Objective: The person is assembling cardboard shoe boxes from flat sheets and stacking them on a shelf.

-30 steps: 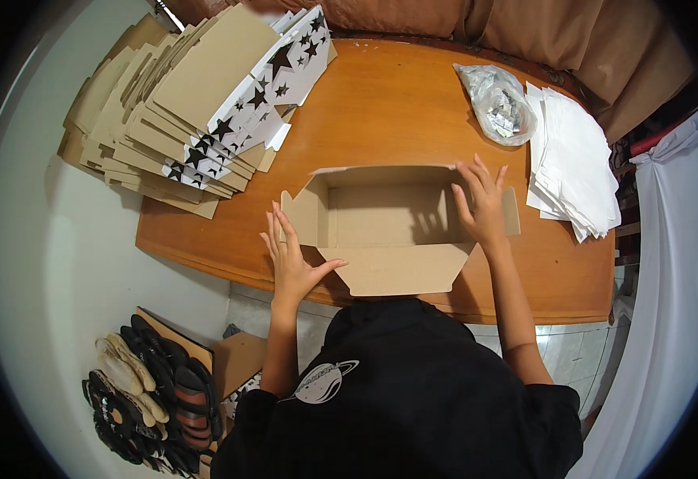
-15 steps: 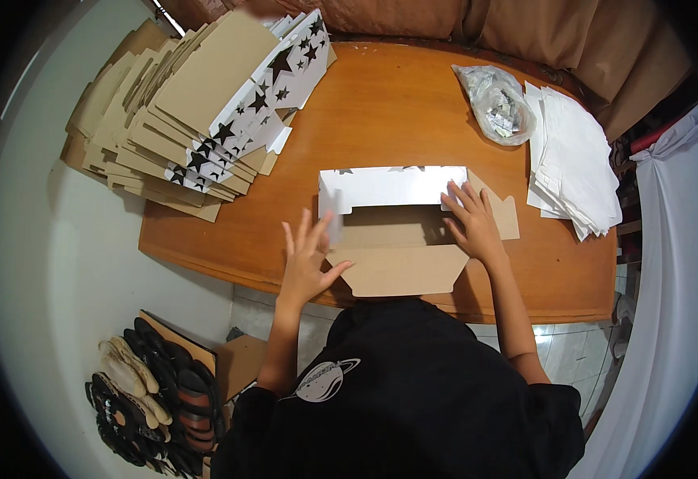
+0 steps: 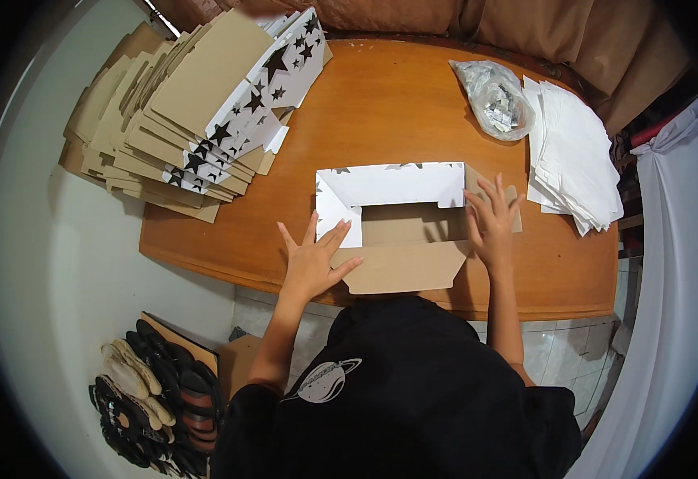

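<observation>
A cardboard box (image 3: 413,267) stands in front of me at the table's near edge, brown inside with a white, star-printed outer face. Its far flap and left flap are folded inward with their white sides up, while the brown near flap slopes toward me. My left hand (image 3: 313,259), fingers spread, rests its fingertips on the white left flap. At the box's right side my right hand (image 3: 493,223) is raised with its fingers apart, beside the brown right flap (image 3: 507,211), which points outward. Whether the right fingers touch the box I cannot tell.
A leaning stack of flattened star-printed boxes (image 3: 181,104) fills the table's far left. At the far right lie a clear plastic bag (image 3: 497,104) of small items and a pile of white paper sheets (image 3: 573,156). Several pairs of footwear (image 3: 157,391) are on the floor at lower left.
The box's left flap has folded down inward, with my left hand following it to the right. My right hand has moved off the far right corner, rightward and toward me.
</observation>
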A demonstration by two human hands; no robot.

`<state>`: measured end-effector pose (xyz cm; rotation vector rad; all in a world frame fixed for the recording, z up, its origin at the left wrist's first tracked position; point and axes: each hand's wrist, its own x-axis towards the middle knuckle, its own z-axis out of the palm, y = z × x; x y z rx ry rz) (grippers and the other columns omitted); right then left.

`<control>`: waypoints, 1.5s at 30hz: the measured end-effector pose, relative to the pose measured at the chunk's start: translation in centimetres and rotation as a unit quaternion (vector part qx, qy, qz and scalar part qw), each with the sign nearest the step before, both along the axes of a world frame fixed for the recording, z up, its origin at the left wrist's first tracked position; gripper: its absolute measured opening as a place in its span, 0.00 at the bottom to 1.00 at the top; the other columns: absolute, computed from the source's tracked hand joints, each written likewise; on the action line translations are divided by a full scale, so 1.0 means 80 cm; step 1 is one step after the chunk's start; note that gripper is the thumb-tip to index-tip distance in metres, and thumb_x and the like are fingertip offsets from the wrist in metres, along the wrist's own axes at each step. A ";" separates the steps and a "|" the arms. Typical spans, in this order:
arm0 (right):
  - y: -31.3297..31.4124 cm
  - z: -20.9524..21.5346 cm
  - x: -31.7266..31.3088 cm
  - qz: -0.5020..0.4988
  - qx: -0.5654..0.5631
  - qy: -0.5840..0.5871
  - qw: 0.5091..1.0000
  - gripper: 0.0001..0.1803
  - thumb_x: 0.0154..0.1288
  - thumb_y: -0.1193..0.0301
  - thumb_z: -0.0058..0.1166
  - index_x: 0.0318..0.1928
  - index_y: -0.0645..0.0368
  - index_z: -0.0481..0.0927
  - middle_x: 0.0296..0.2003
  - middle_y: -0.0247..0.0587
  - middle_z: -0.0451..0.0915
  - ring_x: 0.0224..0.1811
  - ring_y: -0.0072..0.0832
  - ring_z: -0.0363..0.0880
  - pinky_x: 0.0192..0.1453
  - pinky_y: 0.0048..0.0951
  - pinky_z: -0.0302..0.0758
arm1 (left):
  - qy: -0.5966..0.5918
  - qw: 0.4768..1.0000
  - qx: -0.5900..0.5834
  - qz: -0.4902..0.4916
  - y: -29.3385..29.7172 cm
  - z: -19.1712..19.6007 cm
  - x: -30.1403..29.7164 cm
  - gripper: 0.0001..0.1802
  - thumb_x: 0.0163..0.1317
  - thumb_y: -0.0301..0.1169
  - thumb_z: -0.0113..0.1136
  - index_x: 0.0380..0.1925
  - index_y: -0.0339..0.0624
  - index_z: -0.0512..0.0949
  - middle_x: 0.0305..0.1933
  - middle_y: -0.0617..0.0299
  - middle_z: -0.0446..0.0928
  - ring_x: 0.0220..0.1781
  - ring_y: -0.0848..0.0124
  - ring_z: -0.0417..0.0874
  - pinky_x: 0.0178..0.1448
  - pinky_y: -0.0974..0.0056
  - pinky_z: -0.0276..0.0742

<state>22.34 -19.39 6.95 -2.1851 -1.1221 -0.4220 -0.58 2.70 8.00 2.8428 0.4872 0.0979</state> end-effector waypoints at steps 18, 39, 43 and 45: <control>-0.014 -0.001 -0.048 -0.105 0.216 0.087 0.967 0.33 0.60 0.76 0.49 0.65 0.61 0.54 0.66 0.55 0.50 0.70 0.47 0.47 0.69 0.50 0.45 | -0.029 0.995 -0.005 -0.090 0.000 0.013 0.053 0.37 0.50 0.57 0.57 0.58 0.50 0.68 0.68 0.54 0.56 0.70 0.47 0.50 0.65 0.28 0.30; 0.011 -0.014 -0.083 0.108 -0.294 0.074 0.947 0.40 0.63 0.38 0.27 0.68 0.49 0.53 0.67 0.54 0.52 0.70 0.48 0.46 0.64 0.69 0.30 | -0.063 0.969 0.011 -0.239 0.004 -0.032 0.122 0.58 0.27 0.76 0.55 0.57 0.47 0.70 0.72 0.51 0.44 0.73 0.48 0.40 0.64 0.28 0.27; 0.017 -0.013 -0.086 0.092 -0.328 0.064 0.938 0.40 0.63 0.38 0.27 0.68 0.49 0.54 0.66 0.54 0.52 0.70 0.48 0.47 0.64 0.70 0.29 | -0.063 0.969 0.010 -0.237 0.003 -0.034 0.122 0.58 0.27 0.76 0.55 0.57 0.47 0.70 0.72 0.52 0.43 0.73 0.48 0.40 0.64 0.28 0.28; 0.017 -0.016 -0.087 0.085 -0.303 0.064 0.947 0.40 0.63 0.38 0.27 0.67 0.49 0.54 0.66 0.55 0.54 0.70 0.48 0.47 0.64 0.69 0.29 | -0.056 0.970 0.012 -0.236 0.003 -0.032 0.122 0.58 0.28 0.76 0.54 0.58 0.48 0.70 0.72 0.52 0.44 0.73 0.48 0.40 0.64 0.28 0.28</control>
